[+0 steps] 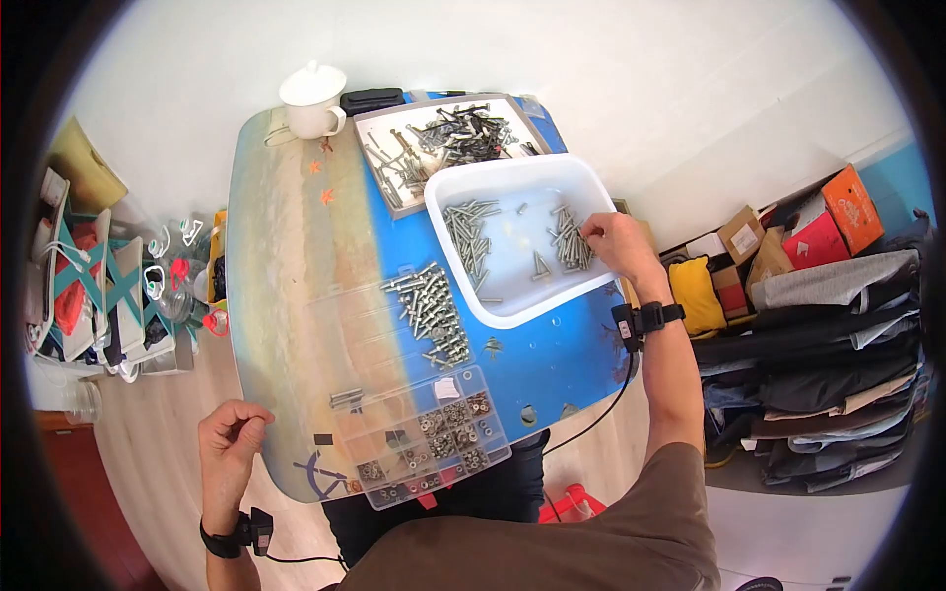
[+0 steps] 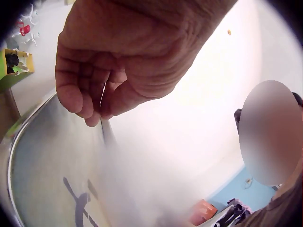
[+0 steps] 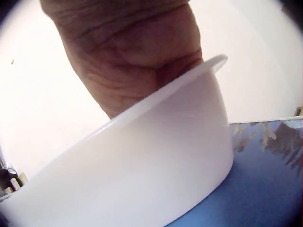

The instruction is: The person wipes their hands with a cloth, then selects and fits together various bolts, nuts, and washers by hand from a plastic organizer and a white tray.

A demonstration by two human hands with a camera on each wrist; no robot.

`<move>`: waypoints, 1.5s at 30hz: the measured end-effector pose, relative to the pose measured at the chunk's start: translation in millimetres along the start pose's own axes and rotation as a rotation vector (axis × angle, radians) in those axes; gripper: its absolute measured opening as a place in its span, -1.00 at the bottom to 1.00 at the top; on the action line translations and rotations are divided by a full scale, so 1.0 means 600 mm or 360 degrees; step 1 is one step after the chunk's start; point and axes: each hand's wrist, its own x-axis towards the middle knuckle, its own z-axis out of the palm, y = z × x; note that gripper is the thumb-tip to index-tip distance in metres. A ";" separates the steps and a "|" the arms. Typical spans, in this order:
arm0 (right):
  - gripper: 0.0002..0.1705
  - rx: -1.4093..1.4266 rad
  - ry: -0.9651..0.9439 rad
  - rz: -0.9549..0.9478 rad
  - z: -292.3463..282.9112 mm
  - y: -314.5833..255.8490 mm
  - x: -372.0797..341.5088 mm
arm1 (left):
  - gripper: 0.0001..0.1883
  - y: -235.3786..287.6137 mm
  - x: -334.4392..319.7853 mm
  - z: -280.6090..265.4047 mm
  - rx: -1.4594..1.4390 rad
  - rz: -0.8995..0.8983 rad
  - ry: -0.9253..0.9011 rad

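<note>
The right hand point(image 1: 623, 246) reaches over the right rim of a white plastic basin point(image 1: 503, 313), its fingertips at a pile of screws point(image 1: 570, 241) inside. In the right wrist view the basin wall point(image 3: 156, 156) hides the fingers of that hand point(image 3: 137, 56). More screws point(image 1: 471, 236) lie along the basin's left side, and a few near its middle. The left hand point(image 1: 233, 443) is held at the table's left front edge, fingers curled, thumb near the fingertips; in the left wrist view no object shows between the fingers of this hand point(image 2: 113, 61).
A clear compartment box point(image 1: 434, 433) with nuts and washers lies at the front, screws point(image 1: 431, 315) behind it on its clear lid. Behind the basin is a shallow tray point(image 1: 394, 204) of mixed screws. A lidded white cup point(image 1: 313, 103) stands at the back left.
</note>
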 end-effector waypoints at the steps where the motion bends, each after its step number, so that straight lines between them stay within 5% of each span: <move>1: -0.82 0.0002 0.0004 0.0005 0.000 0.006 0.000 | -0.89 0.000 0.000 0.000 0.0003 0.0005 0.0007; 10: -0.84 0.0351 0.0298 -0.0161 -0.023 -0.016 -0.073 | -0.90 0.010 -0.017 0.008 -0.0031 0.0022 0.0026; 15: -0.78 0.0565 0.0547 -0.0574 -0.004 -0.079 -0.200 | -0.91 0.020 -0.037 0.022 -0.0021 0.0070 0.0029; 24: -0.85 0.0951 0.0367 -0.0697 0.102 -0.171 -0.356 | -0.90 0.029 -0.097 0.063 -0.0072 0.0170 -0.0026; 45: -0.85 0.0896 0.0273 -0.0846 0.093 -0.180 -0.456 | -0.91 -0.023 -0.250 0.113 -0.0153 0.0220 -0.0178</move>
